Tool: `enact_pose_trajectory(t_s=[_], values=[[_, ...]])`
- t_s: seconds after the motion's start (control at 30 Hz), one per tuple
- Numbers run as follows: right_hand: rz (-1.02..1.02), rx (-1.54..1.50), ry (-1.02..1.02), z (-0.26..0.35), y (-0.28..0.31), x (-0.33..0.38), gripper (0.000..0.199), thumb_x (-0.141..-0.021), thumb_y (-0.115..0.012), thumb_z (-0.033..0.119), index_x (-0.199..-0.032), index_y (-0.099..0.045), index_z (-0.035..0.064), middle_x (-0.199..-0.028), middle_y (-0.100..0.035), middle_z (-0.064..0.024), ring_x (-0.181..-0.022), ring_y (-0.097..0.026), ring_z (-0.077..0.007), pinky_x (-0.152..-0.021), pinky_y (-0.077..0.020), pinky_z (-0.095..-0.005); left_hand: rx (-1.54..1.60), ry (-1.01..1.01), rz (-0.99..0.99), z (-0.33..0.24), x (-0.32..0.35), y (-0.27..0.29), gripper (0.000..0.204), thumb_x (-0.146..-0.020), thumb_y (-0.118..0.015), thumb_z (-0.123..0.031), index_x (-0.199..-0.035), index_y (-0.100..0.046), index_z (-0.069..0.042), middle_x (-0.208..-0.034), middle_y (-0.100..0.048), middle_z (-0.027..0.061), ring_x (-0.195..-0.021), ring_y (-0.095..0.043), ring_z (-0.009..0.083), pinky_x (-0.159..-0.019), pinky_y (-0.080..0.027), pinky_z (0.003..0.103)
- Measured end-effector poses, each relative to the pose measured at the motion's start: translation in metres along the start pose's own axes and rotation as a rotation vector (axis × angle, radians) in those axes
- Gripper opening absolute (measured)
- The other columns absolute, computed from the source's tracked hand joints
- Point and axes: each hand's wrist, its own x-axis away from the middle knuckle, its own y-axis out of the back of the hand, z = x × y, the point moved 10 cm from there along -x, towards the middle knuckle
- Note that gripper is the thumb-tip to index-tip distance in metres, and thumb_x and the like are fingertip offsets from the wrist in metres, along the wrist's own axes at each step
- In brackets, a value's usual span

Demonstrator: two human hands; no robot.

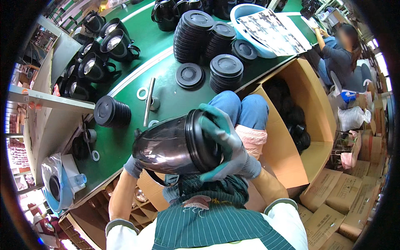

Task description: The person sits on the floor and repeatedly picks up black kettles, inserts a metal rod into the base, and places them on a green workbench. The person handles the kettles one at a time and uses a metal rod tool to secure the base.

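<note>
Filling much of upper left and centre, green workbench (177, 104). Open cardboard box (277, 146) right of centre, dark items inside. Light-blue basin (263, 51) at top, right of middle, patterned sheet (271, 31) lying across it. Glossy black jug (162, 146) mid-frame, tilted on its side, ribbed mouth end to the right, handle on its lower side. Tall stack of ribbed black discs (191, 39) at top centre, shorter stacks beside it. Right hand (229, 146), green-and-grey glove, spread wide round the mouth end, fingers above, thumb below, gripping it. Left hand (132, 166) at the jug's base, left of centre, mostly hidden; cannot tell how far its fingers close. Metal rod (149, 102) on the bench above the jug; white ring (142, 93) just beside it.
</note>
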Motion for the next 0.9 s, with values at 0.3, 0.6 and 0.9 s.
enact_pose_trajectory(t_s=[0.3, 0.6, 0.9], values=[[-0.13, -0.489, -0.651, -0.135, -0.003, 0.09, 0.08, -0.103, -0.059, 0.044, -0.163, -0.027, 0.0011, -0.164, -0.036, -0.0134, -0.147, -0.041, -0.0226, -0.12, -0.0335, -0.0333, -2.144, -1.286, -0.139, -0.114, 0.073, -0.235, 0.03, -0.082, -0.072, -0.016, -0.109, -0.078, -0.004, -0.111, -0.077, 0.0155, -0.101, -0.077, 0.0284, -0.087, -0.06, 0.036], [0.033, -0.032, 0.003, -0.026, 0.003, 0.02, 0.105, -0.09, -0.073, 0.053, -0.168, -0.016, 0.0103, -0.171, -0.017, -0.0227, -0.158, -0.022, -0.0365, -0.126, -0.0225, -0.0468, -1.212, -0.805, -0.411, -0.122, 0.049, -0.118, 0.031, -0.086, -0.076, -0.014, -0.109, -0.074, 0.005, -0.104, -0.077, 0.0124, -0.092, -0.074, 0.0201, -0.088, -0.058, 0.033], [-0.204, -0.618, -0.51, -0.111, -0.015, 0.042, 0.066, -0.111, -0.045, 0.028, -0.165, -0.019, 0.0015, -0.17, -0.025, -0.0132, -0.155, -0.029, -0.0226, -0.127, -0.0226, -0.0373, -1.892, -1.286, -0.233, -0.135, 0.084, -0.234, 0.031, -0.079, -0.08, -0.011, -0.108, -0.078, -0.001, -0.111, -0.077, 0.0167, -0.099, -0.077, 0.0303, -0.09, -0.061, 0.039]])
